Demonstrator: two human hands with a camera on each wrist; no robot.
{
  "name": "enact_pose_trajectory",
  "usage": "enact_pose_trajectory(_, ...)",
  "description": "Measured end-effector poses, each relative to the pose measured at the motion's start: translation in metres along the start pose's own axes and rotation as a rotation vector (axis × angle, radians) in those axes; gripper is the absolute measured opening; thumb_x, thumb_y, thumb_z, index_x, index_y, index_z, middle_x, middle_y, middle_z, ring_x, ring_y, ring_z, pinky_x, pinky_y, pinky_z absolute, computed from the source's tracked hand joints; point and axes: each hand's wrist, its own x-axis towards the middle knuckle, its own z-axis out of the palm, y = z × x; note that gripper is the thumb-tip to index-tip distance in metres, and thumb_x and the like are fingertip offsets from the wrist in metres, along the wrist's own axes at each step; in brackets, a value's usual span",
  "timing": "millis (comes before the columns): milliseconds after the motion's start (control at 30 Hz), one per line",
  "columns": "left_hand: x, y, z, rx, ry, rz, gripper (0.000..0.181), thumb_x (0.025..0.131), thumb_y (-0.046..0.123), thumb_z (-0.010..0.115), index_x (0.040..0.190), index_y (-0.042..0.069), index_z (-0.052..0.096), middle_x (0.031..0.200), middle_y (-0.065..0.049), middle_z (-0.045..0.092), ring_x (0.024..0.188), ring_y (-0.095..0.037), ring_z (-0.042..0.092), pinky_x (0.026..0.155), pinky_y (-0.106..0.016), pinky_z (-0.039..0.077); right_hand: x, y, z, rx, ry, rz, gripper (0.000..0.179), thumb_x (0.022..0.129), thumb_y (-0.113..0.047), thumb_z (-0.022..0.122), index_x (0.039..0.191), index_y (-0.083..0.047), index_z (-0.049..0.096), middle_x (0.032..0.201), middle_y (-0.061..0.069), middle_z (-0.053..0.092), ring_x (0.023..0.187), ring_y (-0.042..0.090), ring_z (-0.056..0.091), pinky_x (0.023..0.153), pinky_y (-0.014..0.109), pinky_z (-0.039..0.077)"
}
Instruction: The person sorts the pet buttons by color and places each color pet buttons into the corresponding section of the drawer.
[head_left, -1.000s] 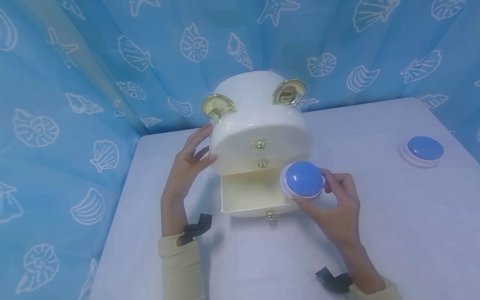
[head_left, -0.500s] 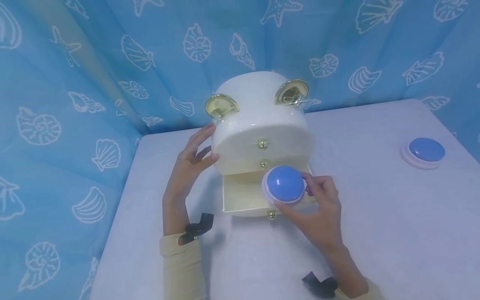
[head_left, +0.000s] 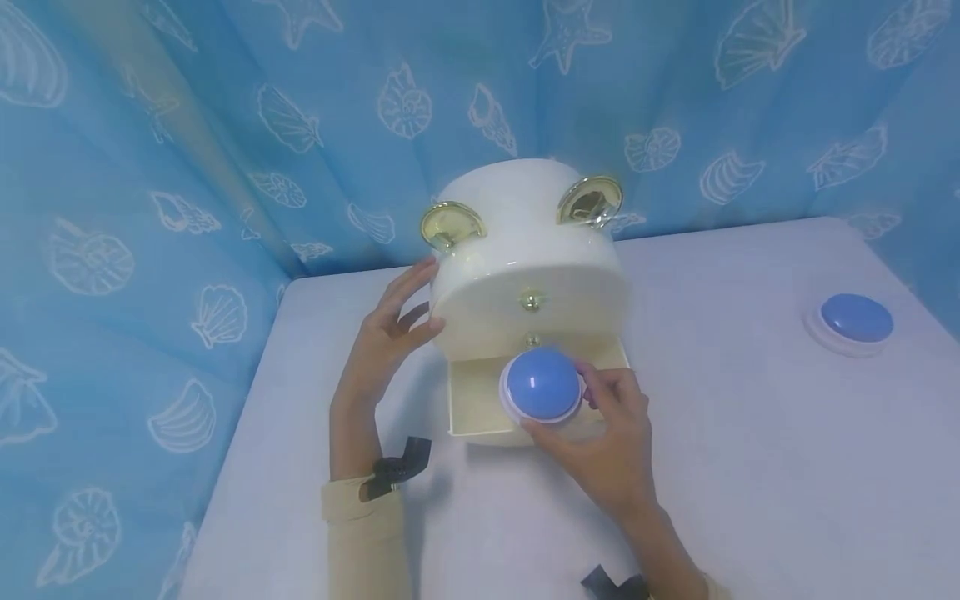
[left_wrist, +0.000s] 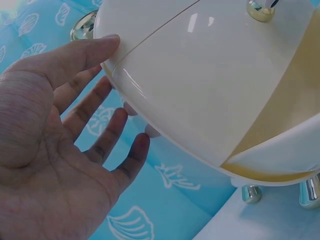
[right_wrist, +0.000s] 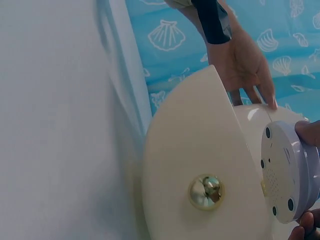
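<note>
A white rounded storage box with gold ear-shaped trims stands on the table, its bottom drawer pulled out. My left hand rests its thumb and fingertips against the box's left side; the left wrist view shows the fingers spread and slightly bent. My right hand grips a blue-topped push button by its white rim, thumb at the front and fingers at the far side. In the head view the button overlaps the drawer's opening. Its underside, with small holes and dark feet, shows in the right wrist view beside the drawer front.
A second blue-topped push button sits on the white-covered table at the right. A blue curtain with shell prints hangs behind and to the left. Gold knobs stick out from the box front.
My right hand has carried the push button leftward, from the drawer's right side to over its middle. The left hand has stayed against the box. The head view has shifted slightly.
</note>
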Motion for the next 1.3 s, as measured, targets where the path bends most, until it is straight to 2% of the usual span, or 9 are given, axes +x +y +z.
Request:
enact_pose_trajectory(100, -0.002, -0.010, 0.000, 0.014, -0.004, -0.005, 0.064, 0.093, 0.010, 0.072, 0.150, 0.025, 0.048, 0.158, 0.009, 0.035, 0.146, -0.011, 0.029, 0.115, -0.044, 0.035, -0.005, -0.001, 0.004, -0.013, -0.004, 0.000, 0.081, 0.057, -0.026, 0.099, 0.129, -0.011, 0.066, 0.105, 0.004, 0.052, 0.099, 0.016, 0.053, 0.087, 0.038, 0.036)
enact_pose_trajectory(200, -0.003, -0.011, 0.000, 0.024, 0.002, 0.010, 0.063, 0.093, 0.014, 0.073, 0.150, 0.027, 0.049, 0.158, 0.010, 0.035, 0.145, -0.011, 0.029, 0.114, -0.044, 0.035, -0.005, -0.003, 0.008, 0.000, -0.012, -0.020, 0.081, 0.058, -0.026, 0.098, 0.131, -0.013, 0.065, 0.106, 0.004, 0.052, 0.102, 0.016, 0.052, 0.088, 0.031, 0.042)
enact_pose_trajectory(300, -0.001, -0.010, -0.001, 0.029, 0.003, 0.030, 0.063, 0.093, 0.016, 0.073, 0.150, 0.027, 0.049, 0.158, 0.009, 0.035, 0.145, -0.012, 0.030, 0.114, -0.046, 0.035, -0.003, -0.003, 0.011, 0.021, -0.017, -0.048, 0.082, 0.058, -0.024, 0.098, 0.132, -0.014, 0.064, 0.108, 0.005, 0.051, 0.104, 0.016, 0.051, 0.089, 0.028, 0.043)
enact_pose_trajectory(500, 0.006, -0.007, 0.002, 0.018, 0.001, 0.042, 0.063, 0.092, 0.015, 0.073, 0.149, 0.027, 0.049, 0.157, 0.010, 0.036, 0.145, -0.012, 0.030, 0.114, -0.043, 0.036, 0.003, -0.003, 0.015, 0.043, 0.000, -0.093, 0.082, 0.057, -0.025, 0.098, 0.131, -0.014, 0.065, 0.107, 0.006, 0.052, 0.099, 0.019, 0.054, 0.090, 0.038, 0.033)
enact_pose_trajectory(700, 0.008, -0.004, 0.005, 0.032, 0.016, 0.039, 0.064, 0.092, 0.012, 0.073, 0.150, 0.023, 0.048, 0.158, 0.010, 0.036, 0.145, -0.012, 0.030, 0.113, -0.045, 0.037, 0.004, -0.005, 0.021, 0.029, -0.006, -0.094, 0.080, 0.058, -0.028, 0.098, 0.130, -0.013, 0.066, 0.107, 0.006, 0.053, 0.101, 0.018, 0.053, 0.086, 0.039, 0.030)
enact_pose_trajectory(1000, 0.004, 0.021, 0.010, 0.019, 0.013, 0.031, 0.062, 0.093, 0.010, 0.070, 0.150, 0.014, 0.047, 0.158, 0.006, 0.037, 0.145, -0.012, 0.031, 0.114, -0.048, 0.034, 0.003, -0.007, 0.029, 0.022, -0.013, -0.095, 0.082, 0.058, -0.029, 0.098, 0.131, -0.013, 0.065, 0.108, 0.007, 0.052, 0.105, 0.020, 0.050, 0.083, 0.040, 0.029)
enact_pose_trajectory(1200, 0.004, 0.023, 0.010, 0.015, 0.009, 0.036, 0.061, 0.093, 0.010, 0.070, 0.150, 0.012, 0.047, 0.158, 0.005, 0.037, 0.145, -0.012, 0.031, 0.114, -0.048, 0.035, 0.007, -0.006, 0.033, -0.125, -0.081, -0.138, 0.085, 0.061, -0.038, 0.095, 0.133, -0.006, 0.062, 0.105, 0.008, 0.049, 0.101, 0.024, 0.048, 0.088, 0.049, 0.027)
enact_pose_trajectory(1300, 0.003, 0.023, 0.010, 0.015, 0.012, 0.033, 0.061, 0.093, 0.009, 0.070, 0.150, 0.012, 0.047, 0.158, 0.004, 0.037, 0.144, -0.011, 0.031, 0.114, -0.047, 0.035, 0.008, -0.005, 0.033, -0.126, -0.084, -0.184, 0.081, 0.064, -0.037, 0.093, 0.130, 0.000, 0.063, 0.100, 0.008, 0.048, 0.096, 0.026, 0.046, 0.086, 0.051, 0.027)
